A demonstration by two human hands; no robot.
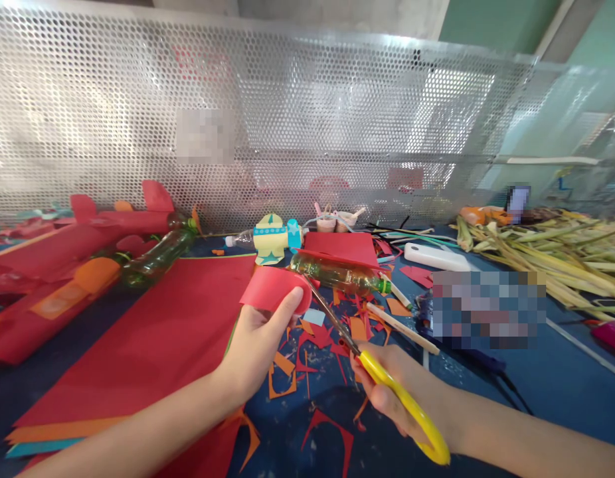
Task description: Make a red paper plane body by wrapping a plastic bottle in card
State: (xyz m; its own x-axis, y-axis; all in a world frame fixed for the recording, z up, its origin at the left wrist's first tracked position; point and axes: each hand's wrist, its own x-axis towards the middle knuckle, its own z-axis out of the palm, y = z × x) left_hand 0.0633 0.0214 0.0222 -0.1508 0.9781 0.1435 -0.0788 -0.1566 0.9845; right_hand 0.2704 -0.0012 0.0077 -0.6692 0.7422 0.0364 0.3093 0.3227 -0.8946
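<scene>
My left hand pinches a piece of red paper with a rounded edge, the thumb lying on top of it. In my right hand is a pair of scissors with yellow handles. Their blades point up and left, and the tips reach the right edge of the red piece. Whether they cut into it I cannot tell. Below both hands lie scattered red and orange paper scraps. Just beyond the blades a green plastic bottle rests on its side, with red paper behind it.
Large red paper sheets are stacked at left beside red-wrapped bottles. A decorated clear bottle, small cups, a wooden stick and a white device lie farther back. Dry leaves cover the right; perforated metal stands behind.
</scene>
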